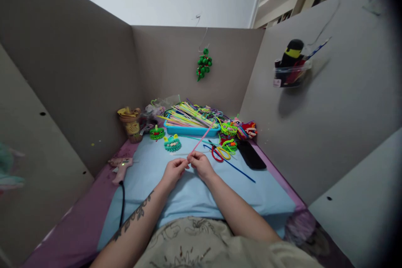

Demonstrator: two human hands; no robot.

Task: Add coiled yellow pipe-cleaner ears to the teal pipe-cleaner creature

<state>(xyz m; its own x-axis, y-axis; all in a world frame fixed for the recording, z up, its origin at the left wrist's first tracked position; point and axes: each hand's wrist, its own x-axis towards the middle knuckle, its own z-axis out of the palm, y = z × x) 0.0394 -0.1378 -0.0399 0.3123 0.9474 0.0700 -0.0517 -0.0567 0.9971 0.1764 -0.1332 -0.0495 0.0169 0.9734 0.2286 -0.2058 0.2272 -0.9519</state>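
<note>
My left hand (174, 171) and my right hand (201, 163) meet over the light blue mat (194, 192), both pinched on the near end of a pink pipe cleaner (202, 137). It slants up and away to the right toward the blue tray (188, 130) full of coloured pipe cleaners. Just beyond my fingers lie a teal woven craft piece (172, 143) and a green one (156, 132). Scissors with red and yellow handles (220, 153) rest right of my right hand.
A glue gun (121, 166) with a black cord lies at the mat's left edge. A decorated cup (131, 123) stands back left. A black flat object (250, 155), a blue pipe cleaner (238, 171) and colourful craft figures (241, 130) lie right. Grey cardboard walls enclose the desk; a green ornament (204, 63) hangs at the back.
</note>
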